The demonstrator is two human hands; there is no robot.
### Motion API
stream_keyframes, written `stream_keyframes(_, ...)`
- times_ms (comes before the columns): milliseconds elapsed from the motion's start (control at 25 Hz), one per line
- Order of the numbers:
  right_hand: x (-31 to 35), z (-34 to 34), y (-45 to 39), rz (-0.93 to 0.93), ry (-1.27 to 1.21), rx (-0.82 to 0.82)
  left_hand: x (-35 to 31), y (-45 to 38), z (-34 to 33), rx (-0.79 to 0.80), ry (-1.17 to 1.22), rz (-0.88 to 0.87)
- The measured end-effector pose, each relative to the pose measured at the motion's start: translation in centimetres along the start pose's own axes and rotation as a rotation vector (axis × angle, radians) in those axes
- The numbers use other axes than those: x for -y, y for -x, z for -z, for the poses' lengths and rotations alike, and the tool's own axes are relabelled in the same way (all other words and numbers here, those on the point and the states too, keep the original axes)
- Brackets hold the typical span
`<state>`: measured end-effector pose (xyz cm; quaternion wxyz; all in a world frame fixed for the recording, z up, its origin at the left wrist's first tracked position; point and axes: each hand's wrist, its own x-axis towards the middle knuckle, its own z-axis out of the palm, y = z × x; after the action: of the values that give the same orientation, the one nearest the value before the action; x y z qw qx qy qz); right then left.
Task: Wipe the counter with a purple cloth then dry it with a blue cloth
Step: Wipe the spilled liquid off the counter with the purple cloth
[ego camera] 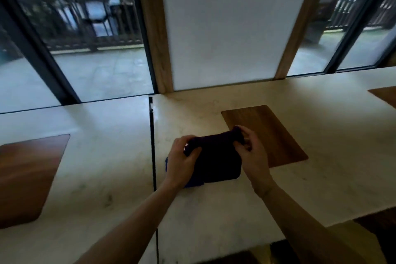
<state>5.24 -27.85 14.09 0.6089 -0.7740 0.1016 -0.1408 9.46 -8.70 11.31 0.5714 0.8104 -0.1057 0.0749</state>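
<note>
Seen from the head camera, a person's left hand [182, 162] and right hand [250, 152] are each pinching an upper corner of a dark purple cloth [216, 161], fingers curled round bunched fabric, lifting its far edge off the worktop [214, 206]. The cloth is looking soft, thick and roughly square, its lower part lying folded flat. A blue cloth [192, 184] is peeking out beneath its left and near edges. The pale, marble-like worktop is carrying flat wooden mats with rounded corners: one [278, 135] just beyond the right hand, another [25, 178] far left. A dark seam [153, 146] is splitting the surface beside the left hand.
</note>
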Motion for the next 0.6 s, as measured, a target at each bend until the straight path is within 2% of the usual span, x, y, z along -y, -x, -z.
stream_keyframes(160,-1.1,-1.4,0.2,-0.033,-0.056,0.207,0.5,3.0,1.1,-0.143,-0.078,0.154)
stream_keyframes(600,-2.2,-5.9,1.1,-0.075,-0.027,0.301,2.8,5.5,4.5,-0.212,-0.095,0.262)
